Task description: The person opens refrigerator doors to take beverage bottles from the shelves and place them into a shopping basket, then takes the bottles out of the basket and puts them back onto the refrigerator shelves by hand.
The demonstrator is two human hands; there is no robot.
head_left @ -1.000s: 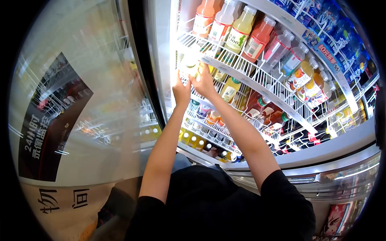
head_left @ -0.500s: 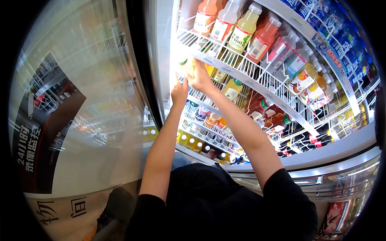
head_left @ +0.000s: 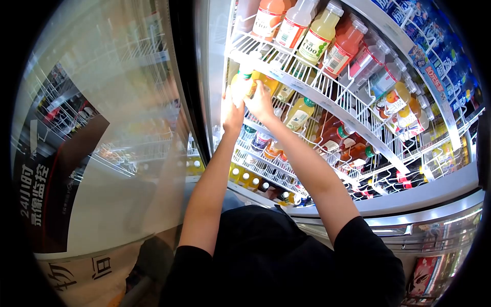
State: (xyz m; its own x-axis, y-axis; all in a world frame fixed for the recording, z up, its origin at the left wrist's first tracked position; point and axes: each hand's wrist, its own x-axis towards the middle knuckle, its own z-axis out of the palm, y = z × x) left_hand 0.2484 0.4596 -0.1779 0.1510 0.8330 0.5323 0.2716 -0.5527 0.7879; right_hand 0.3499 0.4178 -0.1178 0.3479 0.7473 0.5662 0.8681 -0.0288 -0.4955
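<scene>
A yellow juice bottle (head_left: 240,84) with a green cap stands at the left end of a wire shelf, partly washed out by glare. Around its lower left side is my left hand (head_left: 233,113), closed on it. My right hand (head_left: 261,105) is at its right side, with bent fingers and thumb against the bottle. Just right of that hand, on the same shelf, lie more yellow bottles, one of them a green-capped bottle (head_left: 300,113) with a pale label.
Above my hands, a wire shelf (head_left: 307,66) holds a row of coloured drink bottles (head_left: 317,38). An open glass door (head_left: 128,194) stands on the left. Lower shelves carry several more bottles (head_left: 245,176). Blue bottles (head_left: 434,46) fill the top right.
My right hand has shifted slightly down and right, its fingers now more bent at the bottle's side. My left hand remains at the bottle. The whole view has moved slightly.
</scene>
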